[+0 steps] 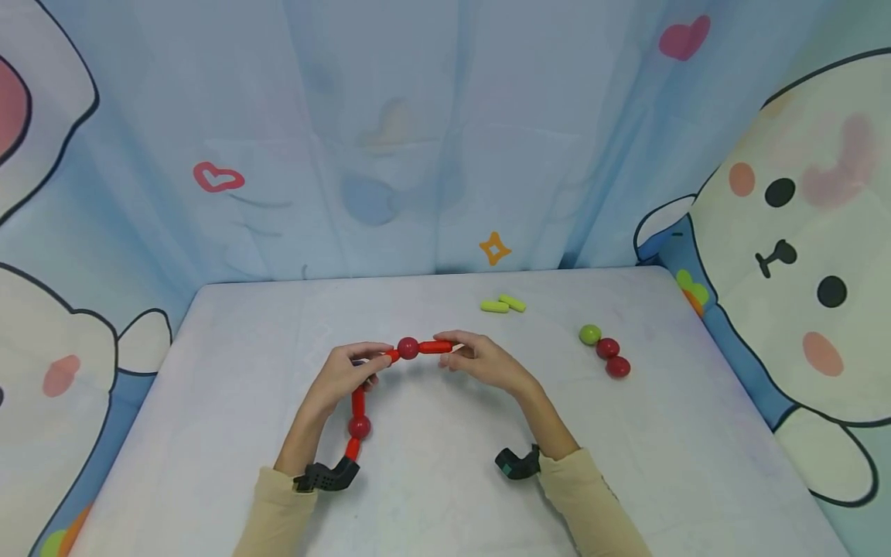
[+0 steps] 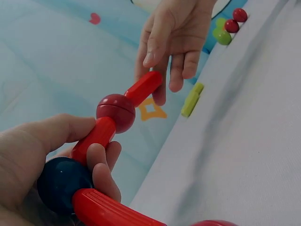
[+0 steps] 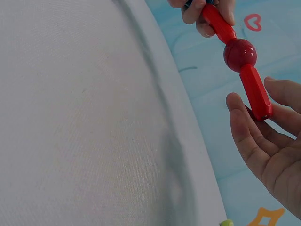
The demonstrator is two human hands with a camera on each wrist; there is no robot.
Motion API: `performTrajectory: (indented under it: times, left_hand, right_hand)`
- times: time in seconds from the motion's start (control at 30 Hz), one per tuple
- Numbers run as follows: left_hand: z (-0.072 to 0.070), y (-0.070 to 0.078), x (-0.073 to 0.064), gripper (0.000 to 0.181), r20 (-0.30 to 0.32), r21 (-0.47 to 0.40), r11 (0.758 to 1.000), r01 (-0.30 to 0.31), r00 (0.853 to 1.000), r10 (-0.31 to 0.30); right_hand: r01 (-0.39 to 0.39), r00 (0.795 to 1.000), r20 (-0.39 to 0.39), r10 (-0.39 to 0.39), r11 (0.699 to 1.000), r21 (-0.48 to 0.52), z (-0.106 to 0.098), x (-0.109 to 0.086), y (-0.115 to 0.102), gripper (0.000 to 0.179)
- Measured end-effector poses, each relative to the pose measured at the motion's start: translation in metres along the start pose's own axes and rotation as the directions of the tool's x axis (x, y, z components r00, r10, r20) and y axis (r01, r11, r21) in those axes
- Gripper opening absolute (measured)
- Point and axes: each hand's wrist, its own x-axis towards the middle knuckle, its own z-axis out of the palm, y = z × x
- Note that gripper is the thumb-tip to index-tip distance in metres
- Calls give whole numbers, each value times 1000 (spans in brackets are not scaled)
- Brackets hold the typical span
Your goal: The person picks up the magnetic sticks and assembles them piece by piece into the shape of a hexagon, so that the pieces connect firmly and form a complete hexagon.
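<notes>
In the head view a chain of red rods and balls bends around my left hand. My left thumb and fingers grip a red rod, with a dark blue ball against the palm. Beyond that rod comes a dark red ball, then an end rod pointing toward my right hand. The right fingers are spread loosely around the tip of that end rod, thumb and fingers apart. Below the left hand the chain continues with another dark red ball toward the left wrist.
Two yellow-green rods lie near the table's back edge. To the right, a green ball sits beside two dark red balls. The white table meets a light blue cartoon curtain behind. Each wrist wears a black camera mount.
</notes>
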Motion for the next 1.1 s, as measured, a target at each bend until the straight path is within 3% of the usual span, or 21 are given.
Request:
performTrajectory:
  times: [0.33,0.73,0.97,1.1]
  left_hand:
    - [-2,-2,2,36,-61,-15,1000,21,998,-22]
    - [-3,-4,4,32,-53,-24,999,34,998,-36]
    - [-6,-6,4,33,-61,-39,998,50,997,-52]
    - [-7,-7,4,34,-76,-52,997,50,996,-54]
  right_hand:
    - [-55,997,-49,56,998,14,-8,-1,4,48]
    - [-101,993,-61,100,995,-7,-20,-5,8,43]
    - [-128,984,-131,119,989,-67,-49,-16,15,49]
    - [-185,959,-238,153,976,-117,-78,-33,27,52]
